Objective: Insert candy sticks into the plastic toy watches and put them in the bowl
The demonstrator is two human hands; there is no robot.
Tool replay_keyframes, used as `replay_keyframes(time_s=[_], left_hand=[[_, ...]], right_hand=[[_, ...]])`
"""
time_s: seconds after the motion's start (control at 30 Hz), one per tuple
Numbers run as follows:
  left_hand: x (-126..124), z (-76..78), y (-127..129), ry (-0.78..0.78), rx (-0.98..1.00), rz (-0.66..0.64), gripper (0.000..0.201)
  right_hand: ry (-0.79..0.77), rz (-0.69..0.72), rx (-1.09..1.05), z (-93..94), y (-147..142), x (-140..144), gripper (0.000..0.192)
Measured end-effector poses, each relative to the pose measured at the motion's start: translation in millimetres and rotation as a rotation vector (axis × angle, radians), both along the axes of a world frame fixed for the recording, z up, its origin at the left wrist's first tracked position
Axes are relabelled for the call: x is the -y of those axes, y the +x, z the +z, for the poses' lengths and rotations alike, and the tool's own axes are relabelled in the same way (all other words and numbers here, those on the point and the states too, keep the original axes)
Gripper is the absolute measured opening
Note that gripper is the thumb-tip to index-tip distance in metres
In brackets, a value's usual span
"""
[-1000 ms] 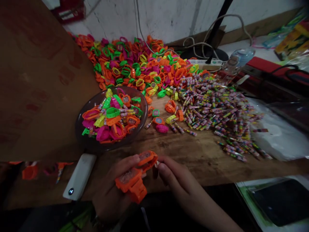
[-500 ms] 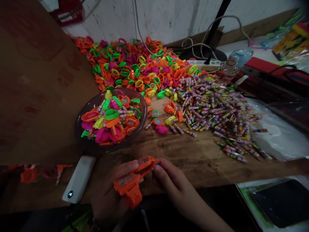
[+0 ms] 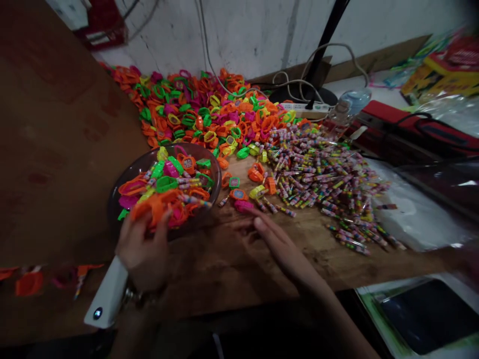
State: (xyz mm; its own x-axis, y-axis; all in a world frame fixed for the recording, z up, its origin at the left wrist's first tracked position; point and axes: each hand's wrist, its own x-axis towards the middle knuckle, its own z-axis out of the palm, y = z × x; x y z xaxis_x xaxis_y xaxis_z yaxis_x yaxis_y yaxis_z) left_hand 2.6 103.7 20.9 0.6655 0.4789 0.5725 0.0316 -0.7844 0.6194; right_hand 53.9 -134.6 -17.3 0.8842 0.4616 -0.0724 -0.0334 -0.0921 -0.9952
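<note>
At the near rim of a dark bowl (image 3: 113, 192), my left hand (image 3: 144, 254) has its fingers closed on an orange toy watch (image 3: 156, 203), slightly blurred by motion. A small wrapped candy roll (image 3: 195, 200) shows just right of that watch; whether it is in the hand or loose, I cannot tell. Toy watches in orange, green, pink and yellow fill the bowl, with candy rolls among them. My right hand (image 3: 279, 244) is open over the wooden table (image 3: 224, 279), fingers stretched toward a pink toy watch (image 3: 243, 205) beside a few others.
A heap of toy watches (image 3: 194, 109) lies against the wall, and a pile of candy rolls (image 3: 318, 174) spreads to the right. A cardboard box (image 3: 56, 139) stands at left. Near the front edge lies a white power bank (image 3: 107, 294). A power strip (image 3: 305, 109) and bottle (image 3: 354, 102) stand behind.
My left hand has moved left and forward to the bowl with an orange toy watch. My right hand has let go of the orange watches and reached forward, opening. The view has shifted slightly.
</note>
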Motion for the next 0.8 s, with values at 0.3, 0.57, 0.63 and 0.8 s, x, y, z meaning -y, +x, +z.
replay_keyframes(time_s=[0.3,0.57,0.63,0.8], left_hand=[[42.8,9.2,4.0,0.353,0.051,-0.111,0.013],[17.0,6.1,8.7,0.218,0.017,0.011,0.006],[6.4,5.8,8.3,0.130,-0.050,0.086,0.012],[14.9,17.5,-7.9,0.069,-0.063,0.178,0.039]], right_hand=[[-0.682,-0.183,0.556,-67.0,67.2,2.2,0.039],[-0.524,-0.342,0.576,-67.1,50.5,15.8,0.030],[-0.418,-0.329,0.562,-57.9,39.2,22.7,0.024],[-0.159,-0.197,0.170,-19.6,11.3,36.6,0.033]])
